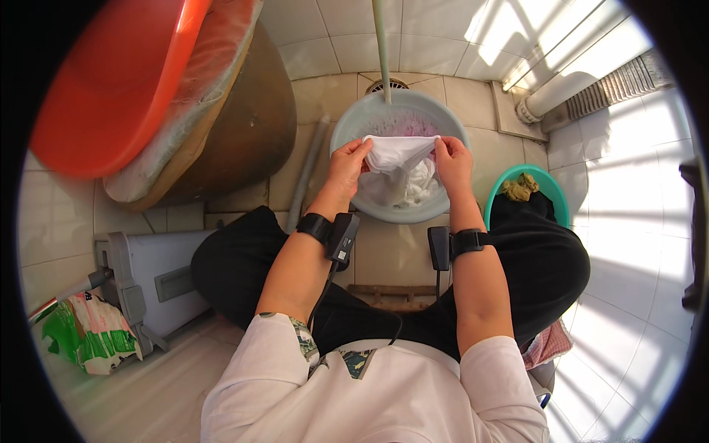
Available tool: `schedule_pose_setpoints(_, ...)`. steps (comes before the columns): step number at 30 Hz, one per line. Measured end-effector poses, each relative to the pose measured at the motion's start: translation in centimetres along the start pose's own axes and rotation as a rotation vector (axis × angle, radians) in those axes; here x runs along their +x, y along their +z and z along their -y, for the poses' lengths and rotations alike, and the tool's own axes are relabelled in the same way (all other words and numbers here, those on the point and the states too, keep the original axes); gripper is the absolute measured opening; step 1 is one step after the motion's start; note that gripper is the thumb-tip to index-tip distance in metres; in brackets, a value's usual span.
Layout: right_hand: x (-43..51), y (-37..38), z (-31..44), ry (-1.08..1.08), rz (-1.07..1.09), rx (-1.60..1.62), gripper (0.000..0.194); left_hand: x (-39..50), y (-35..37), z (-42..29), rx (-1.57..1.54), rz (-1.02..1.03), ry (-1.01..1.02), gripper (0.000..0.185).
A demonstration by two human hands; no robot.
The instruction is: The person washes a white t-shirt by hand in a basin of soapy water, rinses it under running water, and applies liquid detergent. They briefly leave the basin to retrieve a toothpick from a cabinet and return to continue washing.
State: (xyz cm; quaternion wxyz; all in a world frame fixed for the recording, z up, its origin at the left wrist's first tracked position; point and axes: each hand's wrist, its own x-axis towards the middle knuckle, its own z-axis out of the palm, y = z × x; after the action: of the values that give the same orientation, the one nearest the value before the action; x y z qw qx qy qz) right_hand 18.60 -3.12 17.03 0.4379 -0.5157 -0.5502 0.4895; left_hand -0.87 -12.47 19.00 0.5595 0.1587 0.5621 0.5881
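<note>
A white cloth (400,149) is stretched by its top edge between my two hands, above a grey plastic basin (450,111). My left hand (351,160) pinches its left corner between thumb and fingers; my right hand (453,161) pinches the right corner. Below the cloth, more wet white fabric (419,185) lies in the basin, with suds and pinkish water (407,123) behind it. The lower part of the held cloth hangs down towards that fabric, and where it ends I cannot tell. A pale green pole or pipe (381,50) reaches down to the basin's far rim.
At right stands a green basin (561,202) with dark and yellowish cloths. A large brown vessel (266,111) with a red basin (111,83) above it fills the upper left. A grey pipe (307,171), a floor drain (388,84) and a grey plastic container (166,277) are also near.
</note>
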Motion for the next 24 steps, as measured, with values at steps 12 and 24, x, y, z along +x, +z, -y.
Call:
schedule_pose_setpoints(12,2.3,-3.1,7.9,-0.211,0.031,-0.14,0.02,-0.6,2.2,-2.9,0.26,0.029,0.371,0.018)
schedule_pose_setpoints(24,4.5,-4.7,7.0,0.034,0.003,0.125,0.024,-0.1,1.2,-5.5,0.395,0.2,0.178,0.022)
